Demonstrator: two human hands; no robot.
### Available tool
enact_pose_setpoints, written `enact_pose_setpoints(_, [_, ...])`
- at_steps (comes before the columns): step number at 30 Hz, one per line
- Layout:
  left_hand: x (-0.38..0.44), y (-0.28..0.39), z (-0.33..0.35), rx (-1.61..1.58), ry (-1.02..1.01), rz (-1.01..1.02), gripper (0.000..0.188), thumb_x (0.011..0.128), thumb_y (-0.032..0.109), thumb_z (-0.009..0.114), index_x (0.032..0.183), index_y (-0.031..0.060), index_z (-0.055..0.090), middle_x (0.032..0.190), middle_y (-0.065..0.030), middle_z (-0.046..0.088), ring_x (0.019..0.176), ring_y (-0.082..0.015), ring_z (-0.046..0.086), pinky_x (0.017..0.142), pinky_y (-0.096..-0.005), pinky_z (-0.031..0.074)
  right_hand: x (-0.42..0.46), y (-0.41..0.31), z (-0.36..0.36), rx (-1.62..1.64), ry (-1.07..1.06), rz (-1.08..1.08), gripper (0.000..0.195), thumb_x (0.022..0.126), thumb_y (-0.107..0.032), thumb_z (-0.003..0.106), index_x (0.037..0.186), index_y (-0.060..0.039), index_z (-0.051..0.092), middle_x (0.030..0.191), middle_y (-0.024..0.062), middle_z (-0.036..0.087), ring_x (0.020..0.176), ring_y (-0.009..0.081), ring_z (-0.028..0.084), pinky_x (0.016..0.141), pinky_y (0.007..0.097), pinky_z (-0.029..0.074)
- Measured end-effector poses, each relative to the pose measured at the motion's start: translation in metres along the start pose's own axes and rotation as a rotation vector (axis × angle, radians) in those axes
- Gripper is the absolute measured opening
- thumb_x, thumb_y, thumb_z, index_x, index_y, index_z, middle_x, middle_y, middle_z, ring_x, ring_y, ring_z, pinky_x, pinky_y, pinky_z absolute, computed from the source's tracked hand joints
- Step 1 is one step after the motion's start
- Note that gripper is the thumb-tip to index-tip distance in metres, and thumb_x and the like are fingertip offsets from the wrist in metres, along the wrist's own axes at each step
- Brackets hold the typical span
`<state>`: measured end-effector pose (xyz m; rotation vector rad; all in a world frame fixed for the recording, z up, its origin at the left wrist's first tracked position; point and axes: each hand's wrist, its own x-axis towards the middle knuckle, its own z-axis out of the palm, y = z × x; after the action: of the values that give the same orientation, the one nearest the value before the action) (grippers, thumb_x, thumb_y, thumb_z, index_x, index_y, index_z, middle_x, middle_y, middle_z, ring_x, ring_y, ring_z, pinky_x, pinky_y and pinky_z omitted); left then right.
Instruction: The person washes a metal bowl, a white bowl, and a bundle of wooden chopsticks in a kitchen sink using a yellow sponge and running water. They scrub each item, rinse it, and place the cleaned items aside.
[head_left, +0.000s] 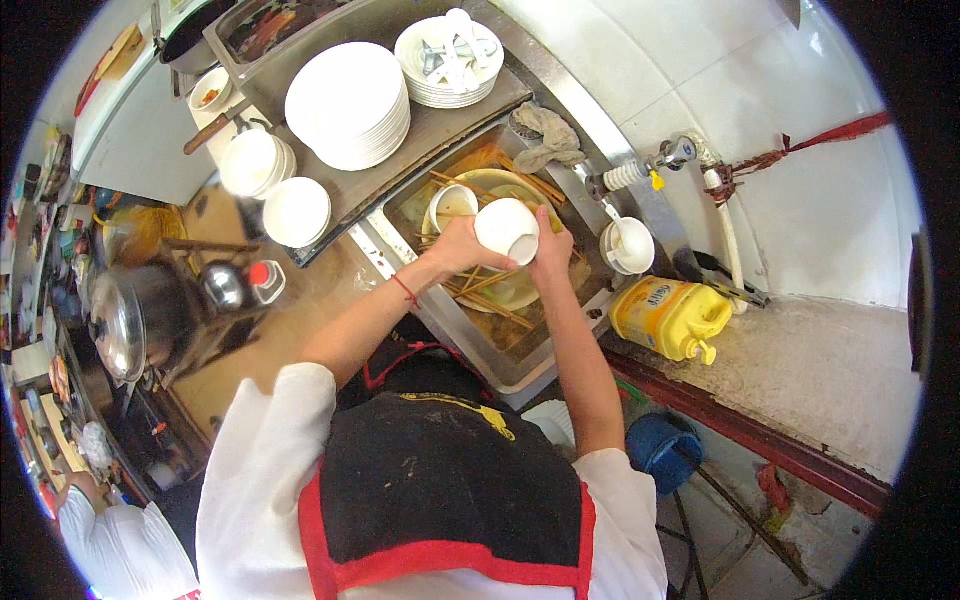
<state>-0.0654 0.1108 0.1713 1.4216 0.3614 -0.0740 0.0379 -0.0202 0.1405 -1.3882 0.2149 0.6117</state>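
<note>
Over a metal sink, my left hand is closed around the near side of a white bowl, which is tipped so its foot ring shows. My right hand grips the bowl's right side and also has something yellowish at its fingers, perhaps a sponge. Below the hands a large pale bowl sits in cloudy water, with a small white cup at its left. Wooden chopsticks lie across and around it. What the fingers cover is hidden.
Stacked white plates, bowls holding spoons and smaller bowls stand beyond the sink. A grey rag, a tap, small bowls with a spoon and a yellow detergent jug are at right. Another person is at lower left.
</note>
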Motion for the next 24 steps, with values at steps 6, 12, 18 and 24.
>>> enact_pose_setpoints(6, [0.013,-0.007,0.000,0.321,0.224,0.116,0.024,0.068,0.018,0.071,0.081,-0.0001,0.062,0.070,-0.0147,0.065,0.066,-0.0197,0.064,0.060,-0.0312,0.049,-0.049,-0.001,0.030,-0.743,-0.149,-1.049,0.034,0.093,-0.024,0.050,0.115,-0.0002,0.058,0.110,0.0096,0.061,0.093,0.0153,0.058,0.083,0.0286,0.043])
enact_pose_setpoints(12, [-0.004,-0.009,0.019,0.302,0.098,0.216,0.013,0.071,0.004,0.066,0.082,-0.0007,0.061,0.074,-0.0060,0.064,0.070,-0.0126,0.060,0.063,-0.0296,0.048,-0.021,-0.015,0.023,-0.381,-0.428,-0.423,0.034,0.094,-0.025,0.044,0.123,-0.0098,0.054,0.116,0.0119,0.055,0.112,0.0233,0.049,0.098,0.0330,0.035])
enact_pose_setpoints(18, [0.004,-0.014,0.009,0.358,0.066,0.280,0.025,0.064,0.009,0.072,0.085,-0.0021,0.062,0.077,-0.0072,0.065,0.071,-0.0155,0.061,0.068,-0.0299,0.049,-0.025,-0.029,0.029,-0.590,-0.343,-0.490,0.034,0.093,-0.029,0.042,0.120,-0.0144,0.056,0.121,0.0137,0.050,0.112,0.0245,0.045,0.097,0.0380,0.032])
enact_pose_setpoints(24, [0.016,-0.011,-0.020,0.392,0.031,0.373,0.027,0.069,0.009,0.067,0.094,-0.0001,0.060,0.089,-0.0105,0.063,0.083,-0.0144,0.059,0.075,-0.0302,0.047,-0.067,-0.027,0.047,-1.024,-0.310,-1.203,0.037,0.092,-0.031,0.045,0.117,-0.0073,0.057,0.116,0.0108,0.056,0.106,0.0212,0.052,0.093,0.0319,0.037])
